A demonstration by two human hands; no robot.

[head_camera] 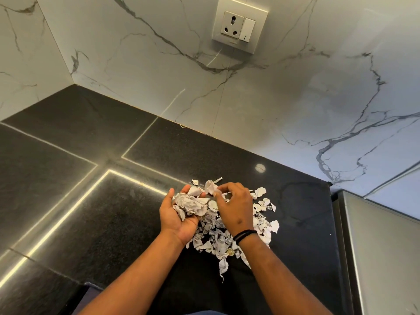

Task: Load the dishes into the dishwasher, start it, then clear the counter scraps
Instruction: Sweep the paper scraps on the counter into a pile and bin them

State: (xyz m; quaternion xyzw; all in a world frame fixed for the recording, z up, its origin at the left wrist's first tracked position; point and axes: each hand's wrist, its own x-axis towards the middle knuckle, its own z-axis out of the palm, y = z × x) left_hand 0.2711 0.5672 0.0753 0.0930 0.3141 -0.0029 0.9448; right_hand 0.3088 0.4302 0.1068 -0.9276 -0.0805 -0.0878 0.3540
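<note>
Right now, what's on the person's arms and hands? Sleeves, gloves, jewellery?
Both forearms are bare to the bottom of the frame, with no sleeves showing. No gloves on the left hand or the right hand, and no rings visible. The only thing worn is a thin black band, apparently doubled, round the right wrist.

Black speckled stone table (pixel 75 196), polished, crossed by bright seam lines, butted against marble wall at twelve o'clock. Heap of torn, crumpled paper scraps (pixel 261 223) lay directly on it, toward four o'clock of the middle, near the front edge.
</note>
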